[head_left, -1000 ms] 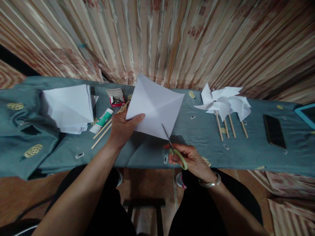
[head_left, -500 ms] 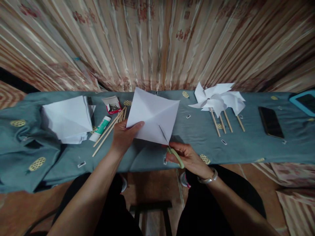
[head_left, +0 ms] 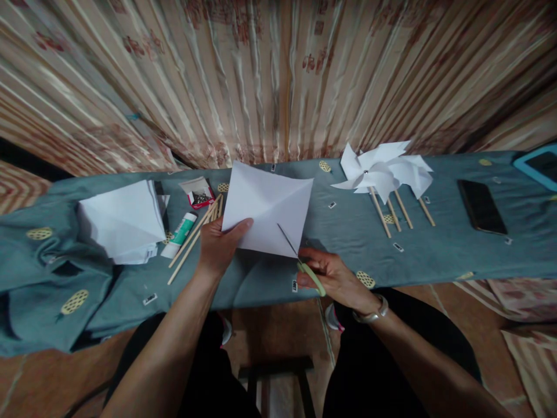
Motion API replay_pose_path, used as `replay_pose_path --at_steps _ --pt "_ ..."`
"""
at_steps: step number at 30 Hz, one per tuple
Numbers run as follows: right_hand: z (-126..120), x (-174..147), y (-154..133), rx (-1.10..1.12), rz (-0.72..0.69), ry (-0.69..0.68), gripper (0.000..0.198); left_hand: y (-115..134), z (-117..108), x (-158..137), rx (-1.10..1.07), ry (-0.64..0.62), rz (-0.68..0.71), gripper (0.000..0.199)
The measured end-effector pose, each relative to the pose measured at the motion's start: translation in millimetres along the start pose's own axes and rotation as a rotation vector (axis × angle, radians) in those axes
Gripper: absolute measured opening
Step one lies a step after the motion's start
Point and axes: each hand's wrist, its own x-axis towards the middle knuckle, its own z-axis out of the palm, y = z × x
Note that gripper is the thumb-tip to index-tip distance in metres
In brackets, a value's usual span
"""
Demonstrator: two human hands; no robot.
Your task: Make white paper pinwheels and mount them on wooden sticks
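Note:
A square white sheet of paper (head_left: 265, 203) with diagonal creases is held up above the cloth. My left hand (head_left: 221, 241) pinches its lower left edge, thumb on top and fingers underneath. My right hand (head_left: 335, 276) grips the pale green handles of a pair of scissors (head_left: 311, 277). One dark blade lies over the paper, pointing from the lower right corner towards the middle; the other blade is hidden beneath the sheet. Close to my left hand, several wooden sticks (head_left: 191, 247) lie by a green and white glue stick (head_left: 179, 235).
A stack of white paper (head_left: 124, 220) lies left. Behind the sticks stands an open red and white box (head_left: 200, 194) of small metal pins. Paper pinwheels (head_left: 378, 174) on sticks, a dark phone (head_left: 481, 206) and a blue-framed device (head_left: 539, 168) lie right. A patterned curtain (head_left: 261, 81) hangs behind.
The camera view has shifted and tilted slightly. Both hands keep their hold on the paper and the scissors, and the blade stays at the lower right corner.

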Motion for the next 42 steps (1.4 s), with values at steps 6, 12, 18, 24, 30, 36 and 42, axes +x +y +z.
replay_pose_path --at_steps 6,12,18,24,30,36,42 --pt "-0.6 0.0 -0.3 -0.038 -0.023 -0.013 0.059 -0.7 0.2 -1.1 -0.028 -0.023 -0.007 0.028" --pt "-2.1 -0.8 -0.8 -0.063 -0.084 -0.04 0.059 -5.7 1.5 -3.8 -0.001 -0.077 -0.031 0.028" --pt "-2.7 0.0 -2.3 -0.048 -0.041 -0.024 0.062 -7.8 0.1 -2.3 0.018 -0.075 -0.034 0.029" --pt "-2.5 0.4 -4.4 0.006 0.001 -0.016 0.066 -9.4 -0.5 -1.7 0.039 -0.062 -0.041 0.03" --pt "-0.1 0.3 -7.0 0.074 0.039 0.007 0.069 -9.0 0.7 -2.6 0.019 -0.063 -0.047 0.03" --pt "-0.4 0.7 -6.9 0.076 0.036 0.024 0.067 -10.8 0.2 -1.8 0.036 -0.066 -0.046 0.032" --pt "-1.5 0.8 -4.4 0.066 0.008 0.006 0.06 -9.3 1.3 -2.6 0.043 -0.067 -0.046 0.03"
